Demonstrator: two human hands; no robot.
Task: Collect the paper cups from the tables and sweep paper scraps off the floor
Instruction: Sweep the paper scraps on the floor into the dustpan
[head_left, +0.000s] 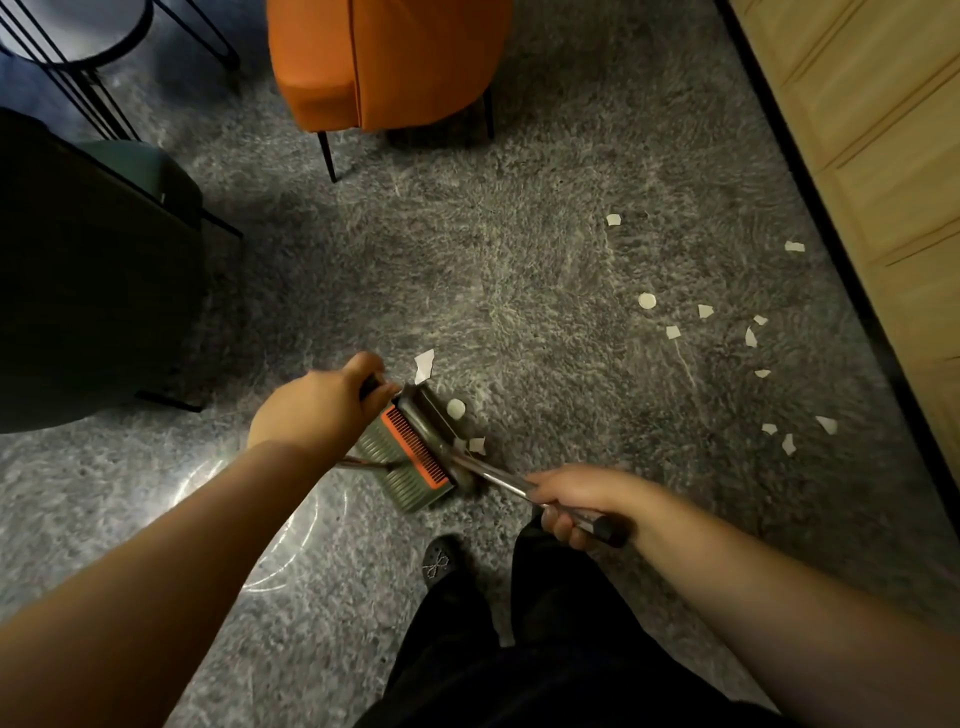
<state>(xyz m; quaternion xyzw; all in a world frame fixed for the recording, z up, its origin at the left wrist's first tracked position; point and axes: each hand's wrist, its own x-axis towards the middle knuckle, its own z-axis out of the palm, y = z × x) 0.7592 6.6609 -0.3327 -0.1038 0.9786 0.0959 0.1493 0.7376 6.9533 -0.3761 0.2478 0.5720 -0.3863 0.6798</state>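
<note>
Rightward, scraps (706, 312) near baseboard (831, 223)

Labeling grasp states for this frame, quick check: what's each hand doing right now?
Left hand: closed around the black grip of the dustpan handle.
Right hand: closed around the metal broom handle, near its black end.

floor (519, 260) is mottled grey with pale swirly streaks, white paper scraps (727, 332) all over it. dustpan (400, 467) is ribbed olive green with a bright orange comb strip (415, 452). chair (384, 62) is solid orange on black legs, wall panel (883, 156) light wood with a black base edge
</note>
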